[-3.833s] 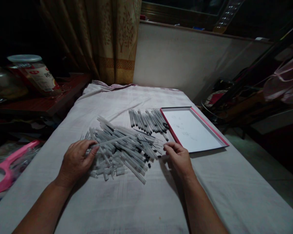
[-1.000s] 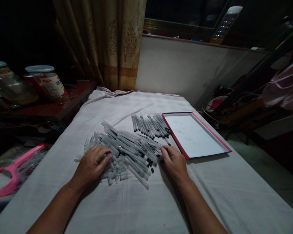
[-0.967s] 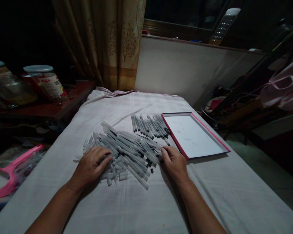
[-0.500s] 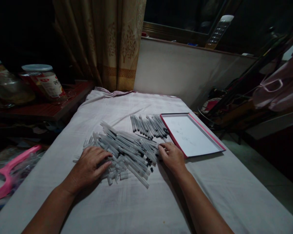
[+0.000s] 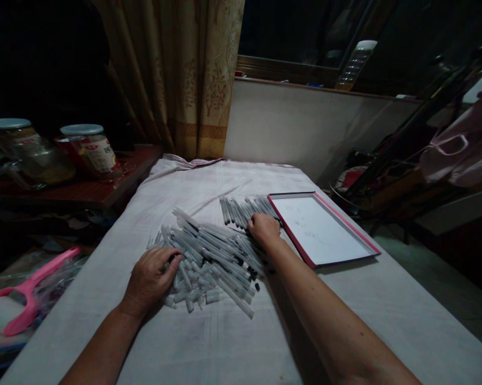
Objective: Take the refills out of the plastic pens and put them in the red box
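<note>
A heap of translucent pen barrels [image 5: 220,248], some with black ends, lies mid-table. Small clear pen caps [image 5: 195,291] are scattered at its near left side. My left hand [image 5: 155,275] rests at the heap's left edge, thumb and fingers drawn together; whatever is between them is hidden. Beyond the heap, a row of pens [image 5: 235,211] with dark tips lies side by side, against the shallow box lid [image 5: 325,230]. My right hand [image 5: 265,230] is over the near side of that row, fingers curled closed, and their contents cannot be made out.
A white cloth [image 5: 225,347] covers the table. Left of it, lidded jars [image 5: 99,152] stand on a dark red cabinet [image 5: 121,187], above a pink plastic handle [image 5: 36,283] among bags. A bottle [image 5: 355,67] stands on the windowsill, near a patterned curtain [image 5: 201,96].
My right hand has moved away from me, from the heap's right end to the row of pens. My left hand's fingers have drawn closer together. The camera view has shifted slightly.
</note>
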Motion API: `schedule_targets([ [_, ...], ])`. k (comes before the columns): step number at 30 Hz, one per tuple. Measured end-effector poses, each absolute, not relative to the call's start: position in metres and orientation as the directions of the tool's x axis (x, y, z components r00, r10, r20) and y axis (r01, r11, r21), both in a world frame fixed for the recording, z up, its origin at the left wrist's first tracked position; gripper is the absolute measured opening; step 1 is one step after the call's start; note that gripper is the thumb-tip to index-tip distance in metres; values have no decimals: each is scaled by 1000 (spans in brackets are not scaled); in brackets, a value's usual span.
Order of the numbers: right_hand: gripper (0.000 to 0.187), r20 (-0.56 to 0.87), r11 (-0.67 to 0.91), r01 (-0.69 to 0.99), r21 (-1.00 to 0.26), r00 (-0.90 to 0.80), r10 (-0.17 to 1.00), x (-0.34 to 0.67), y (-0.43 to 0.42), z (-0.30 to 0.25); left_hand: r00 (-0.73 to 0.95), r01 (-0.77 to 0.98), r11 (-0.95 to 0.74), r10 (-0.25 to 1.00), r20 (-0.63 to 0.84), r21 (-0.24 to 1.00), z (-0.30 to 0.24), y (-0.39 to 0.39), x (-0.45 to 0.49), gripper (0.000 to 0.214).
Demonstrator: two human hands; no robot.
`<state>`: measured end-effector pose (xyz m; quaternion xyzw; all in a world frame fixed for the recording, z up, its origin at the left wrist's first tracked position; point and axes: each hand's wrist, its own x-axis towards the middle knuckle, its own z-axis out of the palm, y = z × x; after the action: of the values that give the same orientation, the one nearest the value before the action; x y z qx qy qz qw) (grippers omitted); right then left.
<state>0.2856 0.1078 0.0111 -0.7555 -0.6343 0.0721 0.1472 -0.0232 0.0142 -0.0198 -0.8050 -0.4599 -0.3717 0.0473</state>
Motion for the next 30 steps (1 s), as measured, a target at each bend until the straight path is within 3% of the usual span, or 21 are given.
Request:
schedule_targets([
  [8, 37, 246, 19, 731, -682, 205, 947, 303, 30, 9, 291, 802, -566, 648, 704, 189, -17, 8, -12, 19],
  [9, 38, 249, 63, 667, -742, 187, 950, 300, 15, 4, 287, 809, -564, 627, 724, 167, -16, 5, -7, 24],
  [10, 37, 241, 120, 492, -862, 191, 952, 297, 2, -2, 289, 814, -561, 614, 735, 148, -15, 2, -1, 31],
  [12, 36, 171, 125, 252, -960, 171, 970, 290, -20, -13, 318, 808, -575, 607, 728, 126, -14, -5, 12, 38],
  [18, 43, -1, -2, 15, -1000, 87, 996, 285, -32, -24, 504, 737, -671, 623, 598, 78, -19, -23, 35, 21],
  [24, 39, 38, 38, 3, -999, 89, 995, 291, -30, -16, 452, 750, -652, 629, 632, 112, -18, -32, 42, 26],
  [30, 24, 185, 173, 114, -978, 112, 976, 291, -31, -18, 444, 719, -678, 616, 651, 151, -17, -31, 41, 22],
])
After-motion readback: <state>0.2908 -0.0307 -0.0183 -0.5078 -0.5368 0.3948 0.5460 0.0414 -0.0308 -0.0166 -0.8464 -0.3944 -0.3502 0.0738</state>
